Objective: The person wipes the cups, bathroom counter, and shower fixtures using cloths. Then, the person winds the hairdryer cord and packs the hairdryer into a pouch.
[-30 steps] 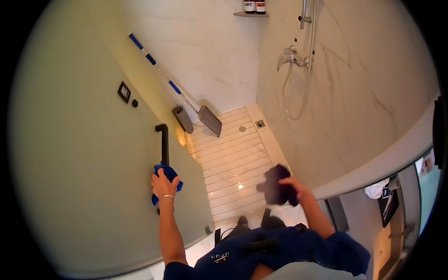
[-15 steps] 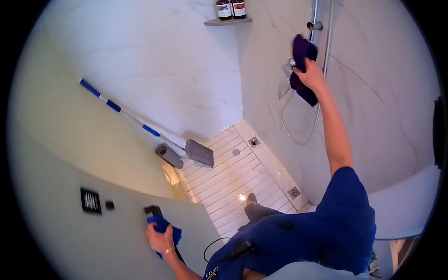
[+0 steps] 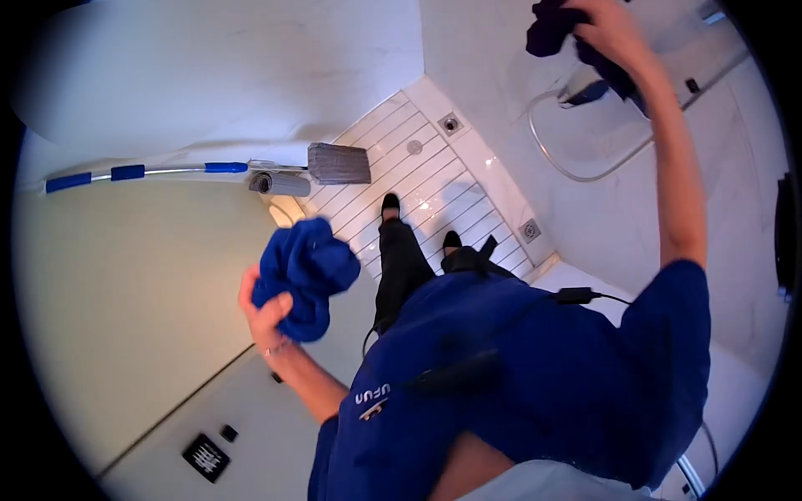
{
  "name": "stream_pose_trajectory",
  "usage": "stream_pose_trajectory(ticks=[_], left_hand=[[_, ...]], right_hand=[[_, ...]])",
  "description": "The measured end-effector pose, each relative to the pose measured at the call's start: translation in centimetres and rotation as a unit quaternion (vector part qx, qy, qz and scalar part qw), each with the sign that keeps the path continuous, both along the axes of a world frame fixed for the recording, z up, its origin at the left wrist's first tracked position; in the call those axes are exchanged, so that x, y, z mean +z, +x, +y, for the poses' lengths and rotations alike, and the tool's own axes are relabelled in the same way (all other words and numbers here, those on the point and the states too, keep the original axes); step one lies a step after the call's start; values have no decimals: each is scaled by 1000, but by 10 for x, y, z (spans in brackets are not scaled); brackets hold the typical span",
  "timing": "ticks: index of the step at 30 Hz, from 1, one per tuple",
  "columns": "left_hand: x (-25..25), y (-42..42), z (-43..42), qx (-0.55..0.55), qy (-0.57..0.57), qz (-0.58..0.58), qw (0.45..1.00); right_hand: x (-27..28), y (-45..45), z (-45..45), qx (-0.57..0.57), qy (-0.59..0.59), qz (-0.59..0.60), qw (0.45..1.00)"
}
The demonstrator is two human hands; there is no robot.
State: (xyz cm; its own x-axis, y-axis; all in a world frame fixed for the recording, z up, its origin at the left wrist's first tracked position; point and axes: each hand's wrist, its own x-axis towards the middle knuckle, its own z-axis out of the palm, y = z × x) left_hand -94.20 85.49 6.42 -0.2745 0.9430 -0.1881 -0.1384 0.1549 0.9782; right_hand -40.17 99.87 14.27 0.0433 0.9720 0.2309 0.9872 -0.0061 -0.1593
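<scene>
In the head view, my left hand (image 3: 269, 316) is closed around a bunched blue cloth (image 3: 307, 265), held up at the left in front of the pale glass panel. My right hand (image 3: 614, 35) grips a dark purple cloth (image 3: 547, 29) by the shower wall at the upper right. The cloth hangs partly below the hand, and some of its folds are hidden by my fingers. Just beneath it, a silver shower fitting (image 3: 582, 90) shows in part, with a looping shower hose (image 3: 576, 178). Whether the purple cloth touches the fitting I cannot tell.
A mop with a blue and silver handle (image 3: 129, 172) leans along the left side, its grey flat head (image 3: 338, 164) on the slatted floor (image 3: 401, 179). Beside it stands a grey cylindrical item (image 3: 284, 184). Two square drains (image 3: 450, 124) line the right floor edge.
My view has turned and tipped down. My left hand, with the blue cloth, has come away from the dark door handle. My right hand still holds the purple cloth near the shower fitting.
</scene>
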Motion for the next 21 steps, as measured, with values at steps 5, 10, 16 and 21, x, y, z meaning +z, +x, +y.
stream_pose_trajectory(ticks=[5, 10, 16, 21], left_hand=[[-58, -7, 145, -197, 18, -222, 955], [-119, 28, 283, -265, -130, -461, 837], [-87, 221, 364, -492, -269, -467, 684], [-5, 327, 343, -598, -166, -382, 684]], right_hand=[[-57, 42, -102, -109, 335, 84, 932], [-102, -18, -112, -323, 498, -80, 801], [-207, -38, -183, -509, 244, 438, 700], [-180, -152, -172, -469, 398, 682, 395]])
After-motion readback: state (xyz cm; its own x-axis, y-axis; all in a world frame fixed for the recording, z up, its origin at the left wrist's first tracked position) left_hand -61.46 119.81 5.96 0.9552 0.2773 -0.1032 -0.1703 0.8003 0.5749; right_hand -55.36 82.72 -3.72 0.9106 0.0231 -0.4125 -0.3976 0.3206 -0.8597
